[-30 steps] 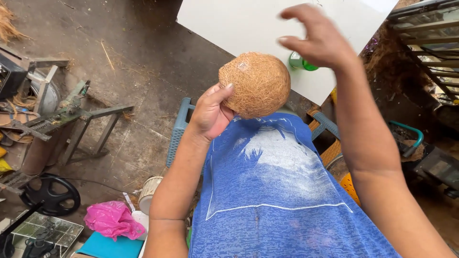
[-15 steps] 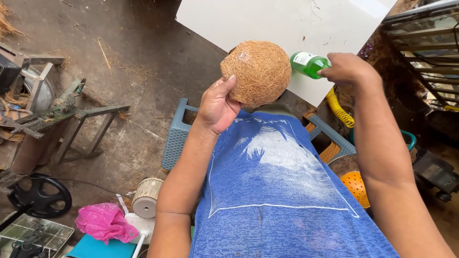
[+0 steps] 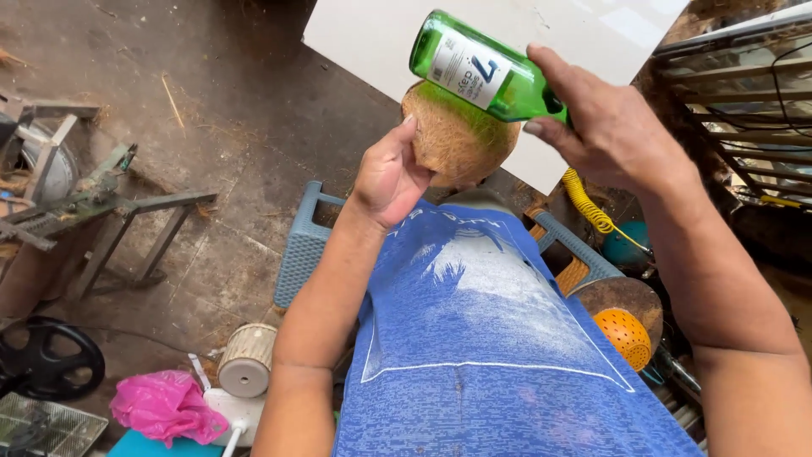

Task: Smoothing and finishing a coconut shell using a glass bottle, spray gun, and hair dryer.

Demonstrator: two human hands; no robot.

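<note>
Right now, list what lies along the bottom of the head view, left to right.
Black wheel → pink bag → small round drum → blue cloth → orange colander.

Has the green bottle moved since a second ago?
Yes. The green bottle, gripped by the right hand, has come up from beside the white board and now lies across the coconut.

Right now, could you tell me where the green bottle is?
In the head view it is top centre: the green bottle lies tilted in the right hand, right above the coconut held by the left hand.
</note>
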